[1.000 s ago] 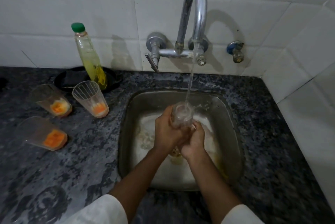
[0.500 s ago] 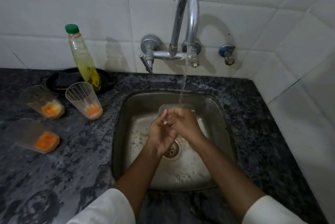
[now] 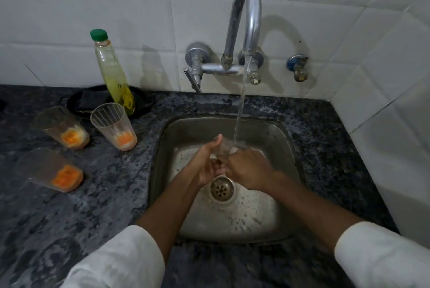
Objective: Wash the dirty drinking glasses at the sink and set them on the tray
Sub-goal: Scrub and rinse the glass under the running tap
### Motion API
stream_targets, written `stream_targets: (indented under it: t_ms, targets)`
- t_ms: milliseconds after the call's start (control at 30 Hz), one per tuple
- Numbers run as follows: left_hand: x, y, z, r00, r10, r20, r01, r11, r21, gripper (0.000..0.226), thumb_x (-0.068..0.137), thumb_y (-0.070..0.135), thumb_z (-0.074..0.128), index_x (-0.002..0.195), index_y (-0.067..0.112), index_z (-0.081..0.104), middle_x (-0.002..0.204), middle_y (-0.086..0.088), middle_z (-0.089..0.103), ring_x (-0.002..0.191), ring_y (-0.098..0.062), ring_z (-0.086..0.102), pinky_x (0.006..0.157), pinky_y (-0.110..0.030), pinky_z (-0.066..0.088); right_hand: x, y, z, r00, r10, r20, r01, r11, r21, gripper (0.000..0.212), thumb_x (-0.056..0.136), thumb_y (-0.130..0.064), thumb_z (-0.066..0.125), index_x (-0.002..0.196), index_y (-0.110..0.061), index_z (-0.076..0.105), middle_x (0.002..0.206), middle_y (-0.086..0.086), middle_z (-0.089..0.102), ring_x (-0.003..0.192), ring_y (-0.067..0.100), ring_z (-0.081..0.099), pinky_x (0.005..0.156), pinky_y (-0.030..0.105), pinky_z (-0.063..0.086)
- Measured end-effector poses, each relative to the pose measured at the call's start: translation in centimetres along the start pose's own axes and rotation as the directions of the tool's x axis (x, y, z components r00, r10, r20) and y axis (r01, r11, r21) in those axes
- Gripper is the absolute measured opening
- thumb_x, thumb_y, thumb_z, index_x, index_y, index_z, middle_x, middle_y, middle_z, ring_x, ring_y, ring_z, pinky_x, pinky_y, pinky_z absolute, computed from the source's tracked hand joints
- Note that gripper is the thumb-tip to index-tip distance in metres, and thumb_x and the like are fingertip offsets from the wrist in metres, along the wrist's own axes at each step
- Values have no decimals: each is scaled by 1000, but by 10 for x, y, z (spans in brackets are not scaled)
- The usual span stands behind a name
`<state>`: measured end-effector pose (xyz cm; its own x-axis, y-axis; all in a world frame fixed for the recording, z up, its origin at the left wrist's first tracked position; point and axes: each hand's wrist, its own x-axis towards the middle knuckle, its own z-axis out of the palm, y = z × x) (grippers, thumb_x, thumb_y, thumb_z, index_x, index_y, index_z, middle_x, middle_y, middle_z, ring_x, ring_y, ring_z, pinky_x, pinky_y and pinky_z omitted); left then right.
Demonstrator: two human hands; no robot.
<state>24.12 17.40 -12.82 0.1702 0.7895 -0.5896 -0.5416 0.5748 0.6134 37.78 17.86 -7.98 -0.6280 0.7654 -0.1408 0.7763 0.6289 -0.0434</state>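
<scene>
Fingers: both my hands — left hand (image 3: 206, 167), right hand (image 3: 250, 169) — wrapped round glass (image 3: 224, 149) under tap (image 3: 246, 31)
Handling: wet, slippery, breakable — grip its sides

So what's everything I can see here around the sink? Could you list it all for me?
glass being washed: one, clear, held under the running water over the sink
dirty glasses: three, clear with orange residue, on the counter left of the sink; one upright, two look tilted or lying
bottle: one, clear with yellow liquid and a green cap, by the wall behind the glasses
dark dish: one, black, under the bottle
tap: one, chrome, on the wall, running
small valve: one, blue and metal, right of the tap
sink: one, steel, set in the counter
drain: one, metal, in the sink floor
counter: dark speckled stone
wall tiles: white
left hand: holds the glass
right hand: holds the glass
sleeves: two, white
</scene>
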Motion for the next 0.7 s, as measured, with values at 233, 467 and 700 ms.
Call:
stream_targets:
  t_ms: [233, 467, 700]
  targets:
    - [3, -7, 2, 990, 92, 104, -62, 963, -262, 53, 74, 46, 81, 108, 6, 72, 103, -16, 66, 84, -25, 66, 73, -31, 54, 8, -13, -22, 995, -47, -85, 57, 990, 127, 20, 91, -23, 51, 106, -19, 64, 99, 6, 67, 95, 26, 64, 70, 35, 45]
    - [-9, -19, 7, 987, 101, 125, -41, 911, -410, 42, 91, 33, 62, 118, 2, 63, 105, -19, 71, 92, -25, 71, 82, -33, 59, 13, -8, -24, 966, 172, -191, -11, 769, 639, 21, 90, -21, 55, 86, -8, 71, 82, 5, 70, 77, 14, 66, 70, 32, 53]
    - [-7, -16, 3, 997, 22, 75, -14, 995, -98, 45, 90, 49, 62, 111, 10, 72, 100, -17, 71, 86, -24, 68, 72, -32, 61, 4, 5, -19, 998, 58, -30, -45, 943, 329, 20, 91, -27, 53, 93, -14, 68, 98, 3, 69, 94, 21, 66, 72, 35, 51]
